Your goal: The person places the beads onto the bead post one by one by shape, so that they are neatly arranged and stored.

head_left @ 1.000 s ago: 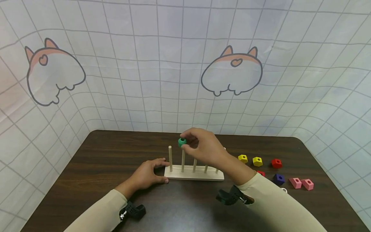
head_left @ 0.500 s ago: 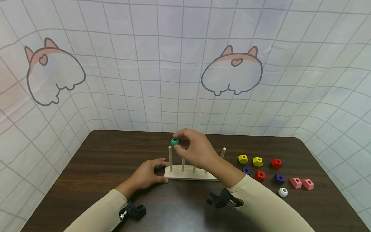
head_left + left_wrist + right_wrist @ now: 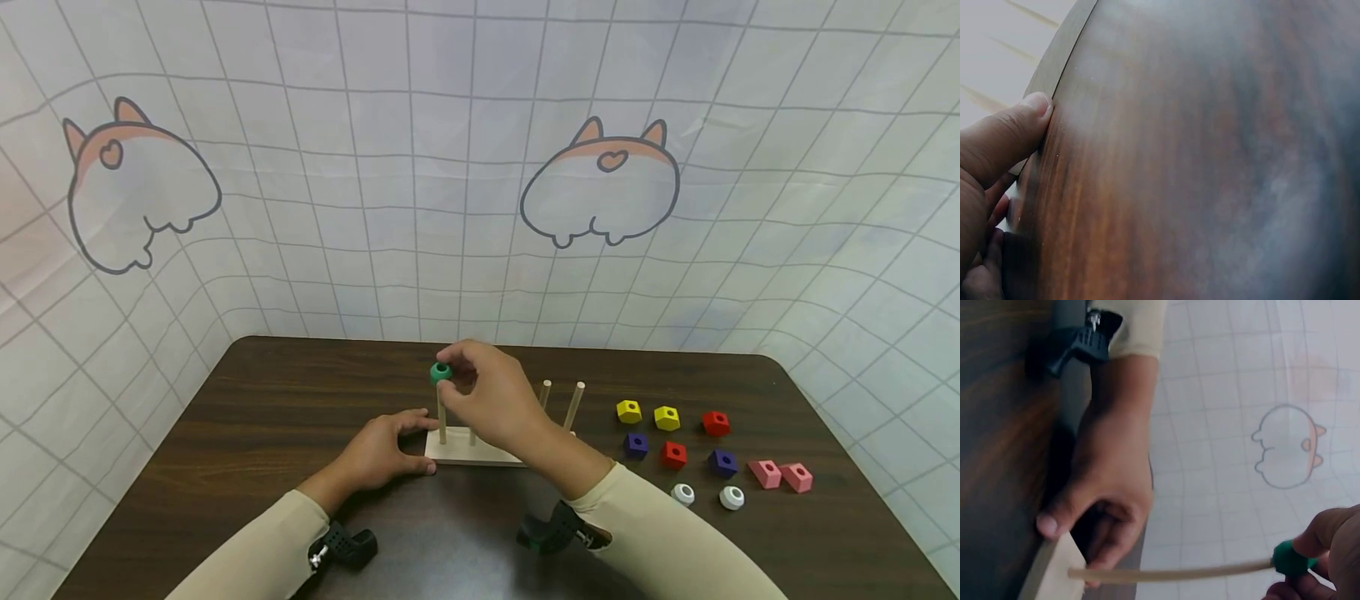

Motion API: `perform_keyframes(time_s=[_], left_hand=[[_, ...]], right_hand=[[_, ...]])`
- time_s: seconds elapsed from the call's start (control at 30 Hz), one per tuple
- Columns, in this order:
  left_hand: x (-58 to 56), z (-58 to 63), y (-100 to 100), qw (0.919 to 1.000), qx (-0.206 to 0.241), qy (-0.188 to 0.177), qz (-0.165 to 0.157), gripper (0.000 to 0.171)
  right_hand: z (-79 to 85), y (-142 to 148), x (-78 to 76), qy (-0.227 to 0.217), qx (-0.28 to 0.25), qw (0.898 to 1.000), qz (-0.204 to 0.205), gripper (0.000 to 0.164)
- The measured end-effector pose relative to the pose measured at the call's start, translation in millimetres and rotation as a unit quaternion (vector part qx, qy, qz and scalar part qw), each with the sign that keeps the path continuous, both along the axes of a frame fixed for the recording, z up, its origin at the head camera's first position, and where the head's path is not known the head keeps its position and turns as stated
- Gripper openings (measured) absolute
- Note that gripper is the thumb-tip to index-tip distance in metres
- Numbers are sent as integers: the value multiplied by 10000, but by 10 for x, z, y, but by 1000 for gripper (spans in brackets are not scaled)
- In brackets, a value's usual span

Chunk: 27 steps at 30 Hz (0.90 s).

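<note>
A green bead [image 3: 439, 374] with a hole is pinched between the thumb and fingers of my right hand [image 3: 491, 396]. It sits right at the top of the leftmost peg [image 3: 442, 421]; in the right wrist view the tip of that peg [image 3: 1172, 574] meets the green bead [image 3: 1291, 559]. Gripping the left end of the wooden peg stand [image 3: 465, 452] is my left hand [image 3: 378, 450], thumb at the front edge and fingers toward the back. The right hand partly hides the middle pegs. In the left wrist view the thumb [image 3: 1019, 128] presses the stand's edge.
To the right lie yellow blocks [image 3: 666, 418], red blocks [image 3: 673, 455], purple blocks [image 3: 723, 463], pink blocks [image 3: 797, 477] and white beads [image 3: 731, 497]. Behind the dark wooden table [image 3: 300, 375] hangs a white gridded cloth [image 3: 360, 208].
My right hand has carried the green bead left, from above the second peg to the top of the leftmost one. The left hand keeps its place on the stand.
</note>
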<state>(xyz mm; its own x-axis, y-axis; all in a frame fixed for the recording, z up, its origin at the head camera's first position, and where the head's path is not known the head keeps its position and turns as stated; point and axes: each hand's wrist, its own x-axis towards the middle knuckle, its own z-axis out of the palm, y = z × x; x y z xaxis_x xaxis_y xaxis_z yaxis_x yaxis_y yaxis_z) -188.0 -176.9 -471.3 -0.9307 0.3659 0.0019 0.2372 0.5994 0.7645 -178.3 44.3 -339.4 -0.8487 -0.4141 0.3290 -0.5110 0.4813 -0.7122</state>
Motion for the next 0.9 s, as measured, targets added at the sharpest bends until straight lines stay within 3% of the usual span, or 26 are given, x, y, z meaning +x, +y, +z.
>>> perform_keyframes(time_s=[0.37, 0.7, 0.9], left_hand=[[-6, -4, -1, 10000, -10, 7, 11, 60], [-5, 1, 3, 10000, 18, 35, 3, 57], [-1, 4, 2, 10000, 3, 28, 28, 58]], right_hand=[[-246, -88, 36, 138, -150, 9984, -525, 23], [-463, -112, 35, 527, -544, 9954, -581, 20], [-544, -125, 35, 384, -794, 9940, -654, 33]])
